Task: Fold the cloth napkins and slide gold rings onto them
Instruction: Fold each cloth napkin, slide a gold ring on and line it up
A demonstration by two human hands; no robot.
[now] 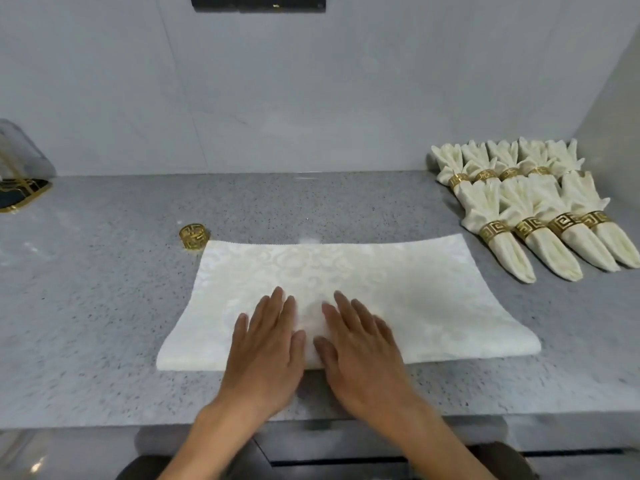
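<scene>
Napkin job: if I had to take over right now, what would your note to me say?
Left hand and right hand: both lie flat and open on the near middle of the napkin, side by side, gripping nothing.
The napkin is spread on the counter, apparently folded once into a wide rectangle.
One loose gold ring stands on the counter at the napkin's far left corner.
Done: a batch of ringed napkins lies in two rows at the far right.
Left: finish folding this napkin, then slide the loose ring onto it and lay it with the others.
</scene>
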